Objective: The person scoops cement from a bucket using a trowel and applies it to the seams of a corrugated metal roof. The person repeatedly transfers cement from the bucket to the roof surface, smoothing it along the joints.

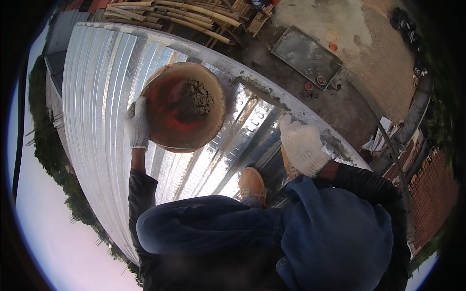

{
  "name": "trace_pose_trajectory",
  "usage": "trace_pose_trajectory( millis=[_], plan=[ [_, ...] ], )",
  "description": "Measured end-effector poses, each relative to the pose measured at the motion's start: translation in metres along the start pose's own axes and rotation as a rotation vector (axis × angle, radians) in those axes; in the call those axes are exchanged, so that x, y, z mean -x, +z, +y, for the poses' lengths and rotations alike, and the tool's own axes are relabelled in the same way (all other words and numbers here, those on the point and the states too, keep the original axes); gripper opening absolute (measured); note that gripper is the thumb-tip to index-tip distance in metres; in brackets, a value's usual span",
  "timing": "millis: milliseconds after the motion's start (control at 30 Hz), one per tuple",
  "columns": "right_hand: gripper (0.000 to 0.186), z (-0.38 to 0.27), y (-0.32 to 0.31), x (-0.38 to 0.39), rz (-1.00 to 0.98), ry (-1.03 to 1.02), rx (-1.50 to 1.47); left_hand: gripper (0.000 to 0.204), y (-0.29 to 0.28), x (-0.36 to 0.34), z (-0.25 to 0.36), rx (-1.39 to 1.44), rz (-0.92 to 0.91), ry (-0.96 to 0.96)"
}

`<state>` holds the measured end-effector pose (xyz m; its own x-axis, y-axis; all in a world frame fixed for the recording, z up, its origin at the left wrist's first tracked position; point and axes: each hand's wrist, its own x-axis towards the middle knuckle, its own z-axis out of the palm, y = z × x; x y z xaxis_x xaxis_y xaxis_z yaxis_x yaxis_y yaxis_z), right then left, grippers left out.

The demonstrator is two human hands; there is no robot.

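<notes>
A round bucket with a reddish, mortar-stained inside sits on the ribbed metal sheet. Grey wet mortar clings in a lump inside it. My left hand, in a white knit glove, grips the bucket's left rim. My right hand, gloved alike, is closed near the concrete edge. From its fingertips a trowel reaches forward along that edge, its narrow blade seen nearly edge-on; the grip is hidden inside the hand.
Shiny corrugated metal decking spreads under me, with my tan boot on it. A mortar-smeared concrete edge borders a drop to the ground. Below lie bamboo poles, a rectangular mixing trough and small buckets.
</notes>
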<state>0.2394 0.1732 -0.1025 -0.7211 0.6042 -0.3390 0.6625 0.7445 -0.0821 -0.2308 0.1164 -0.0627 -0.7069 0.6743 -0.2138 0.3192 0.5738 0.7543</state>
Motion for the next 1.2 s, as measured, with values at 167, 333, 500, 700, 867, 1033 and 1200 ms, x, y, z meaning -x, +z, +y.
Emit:
trace_pose_trajectory(
  millis=[167,333,500,700,867,1033,1200],
  plan=[
    [0.039,0.02,0.0,0.019,0.032,-0.042,-0.215,0.049,0.005,-0.005,0.012,-0.038,-0.041,0.02],
    [0.04,0.039,-0.01,0.05,-0.086,0.02,-0.329,0.047,0.0,-0.005,0.007,-0.087,-0.019,0.056],
    [0.037,0.06,-0.014,0.057,-0.039,0.114,-0.596,0.046,-0.014,-0.016,-0.015,-0.118,-0.01,0.103],
    [0.031,0.051,0.061,-0.021,0.544,-0.108,-0.601,0.045,-0.009,-0.014,-0.017,-0.107,-0.018,0.111],
    [0.038,0.028,0.018,-0.036,0.076,0.044,-0.444,0.045,-0.014,-0.016,-0.025,-0.087,-0.02,0.104],
    [0.043,0.029,0.034,0.005,0.131,0.016,-0.493,0.045,-0.012,-0.016,-0.024,-0.186,0.003,0.126],
    [0.044,0.051,0.015,0.047,-0.028,0.014,-0.434,0.046,-0.012,-0.012,-0.019,-0.11,-0.024,0.093]
  ],
)
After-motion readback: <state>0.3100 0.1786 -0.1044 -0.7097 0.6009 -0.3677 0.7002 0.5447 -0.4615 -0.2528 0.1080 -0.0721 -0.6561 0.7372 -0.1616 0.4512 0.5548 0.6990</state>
